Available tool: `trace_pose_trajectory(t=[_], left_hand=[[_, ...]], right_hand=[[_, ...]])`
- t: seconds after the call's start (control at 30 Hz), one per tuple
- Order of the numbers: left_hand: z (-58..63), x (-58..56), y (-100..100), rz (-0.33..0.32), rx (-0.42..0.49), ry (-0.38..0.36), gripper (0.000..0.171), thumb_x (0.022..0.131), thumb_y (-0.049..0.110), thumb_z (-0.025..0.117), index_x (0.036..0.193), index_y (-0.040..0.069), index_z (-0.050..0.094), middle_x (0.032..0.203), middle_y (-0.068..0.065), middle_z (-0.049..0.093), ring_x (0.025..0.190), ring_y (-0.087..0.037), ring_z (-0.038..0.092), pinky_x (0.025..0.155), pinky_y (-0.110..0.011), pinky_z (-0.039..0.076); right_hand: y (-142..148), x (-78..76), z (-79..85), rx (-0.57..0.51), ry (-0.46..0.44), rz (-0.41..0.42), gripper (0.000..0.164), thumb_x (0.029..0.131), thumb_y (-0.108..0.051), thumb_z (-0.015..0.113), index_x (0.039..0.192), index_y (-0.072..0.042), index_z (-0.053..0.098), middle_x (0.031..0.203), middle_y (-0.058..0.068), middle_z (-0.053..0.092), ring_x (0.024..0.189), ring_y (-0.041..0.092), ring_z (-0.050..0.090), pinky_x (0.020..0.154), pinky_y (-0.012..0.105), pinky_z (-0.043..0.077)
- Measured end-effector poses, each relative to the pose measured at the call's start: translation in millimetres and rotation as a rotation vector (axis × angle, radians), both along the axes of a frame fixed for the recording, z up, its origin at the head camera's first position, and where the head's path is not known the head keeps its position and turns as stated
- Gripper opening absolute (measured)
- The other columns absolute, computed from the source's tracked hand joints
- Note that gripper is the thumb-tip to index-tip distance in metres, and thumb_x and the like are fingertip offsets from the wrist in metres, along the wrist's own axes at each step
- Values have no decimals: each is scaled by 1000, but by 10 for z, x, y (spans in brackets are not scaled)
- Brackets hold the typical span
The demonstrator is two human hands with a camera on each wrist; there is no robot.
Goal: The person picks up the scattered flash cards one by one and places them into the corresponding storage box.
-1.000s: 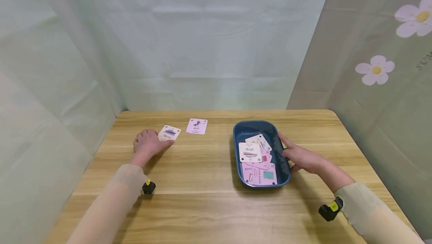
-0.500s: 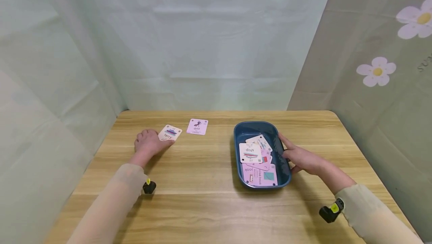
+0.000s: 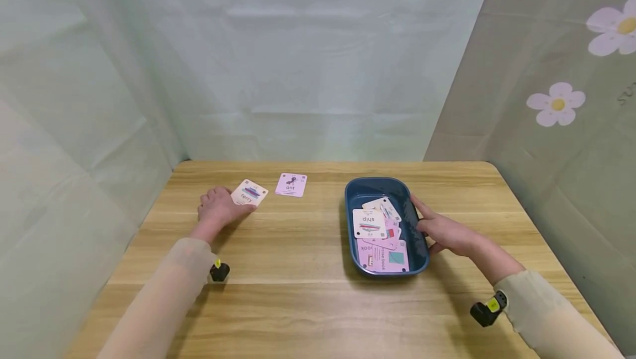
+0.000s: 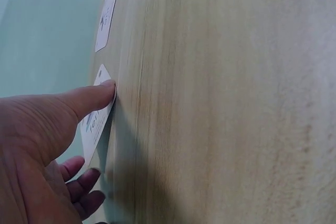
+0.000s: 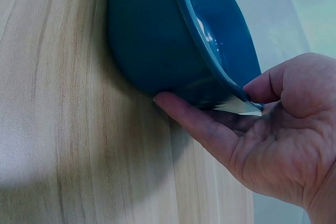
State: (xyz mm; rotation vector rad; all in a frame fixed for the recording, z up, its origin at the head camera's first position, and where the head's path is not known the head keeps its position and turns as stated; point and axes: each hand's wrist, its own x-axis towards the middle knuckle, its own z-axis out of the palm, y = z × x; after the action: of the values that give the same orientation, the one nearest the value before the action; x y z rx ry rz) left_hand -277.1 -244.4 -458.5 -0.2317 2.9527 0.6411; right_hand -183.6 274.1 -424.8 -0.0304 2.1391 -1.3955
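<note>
At the left of the table, my left hand (image 3: 217, 208) holds the "ferry" card (image 3: 250, 193) by its edges. The left wrist view shows the thumb on one corner of that card (image 4: 96, 124), which tilts up off the wood with a shadow beneath. A pink "ant" card (image 3: 291, 184) lies flat to its right. My right hand (image 3: 447, 233) grips the right wall of a dark blue plastic tub (image 3: 351, 199), thumb over the rim and fingers outside. Inside the tub, several cards overlap, with a "ship" card (image 3: 369, 223) on top and an "exercise book" card (image 3: 394, 258) near the front.
The wooden table (image 3: 298, 304) meets a pale cloth backdrop (image 3: 308, 72) along its back edge. More cloth hangs at both sides, with printed flowers (image 3: 556, 104) on the right one. Each sleeve cuff carries a small black camera (image 3: 488, 309).
The far edge of the "ferry" card has risen slightly in my left hand, which has hardly moved. My right hand and the tub stay in place.
</note>
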Motion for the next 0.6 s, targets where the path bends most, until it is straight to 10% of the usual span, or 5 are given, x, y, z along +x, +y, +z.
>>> trace_pose_trajectory(t=[0.6], left_hand=[[11, -49, -122, -20, 23, -33, 80, 94, 43, 68, 143, -12, 39, 125, -33, 46, 116, -50, 38, 96, -64, 34]], right_hand=[[2, 12, -11, -3, -4, -8, 80, 103, -7, 35, 163, -33, -12, 168, 20, -14, 146, 54, 21, 83, 54, 58]])
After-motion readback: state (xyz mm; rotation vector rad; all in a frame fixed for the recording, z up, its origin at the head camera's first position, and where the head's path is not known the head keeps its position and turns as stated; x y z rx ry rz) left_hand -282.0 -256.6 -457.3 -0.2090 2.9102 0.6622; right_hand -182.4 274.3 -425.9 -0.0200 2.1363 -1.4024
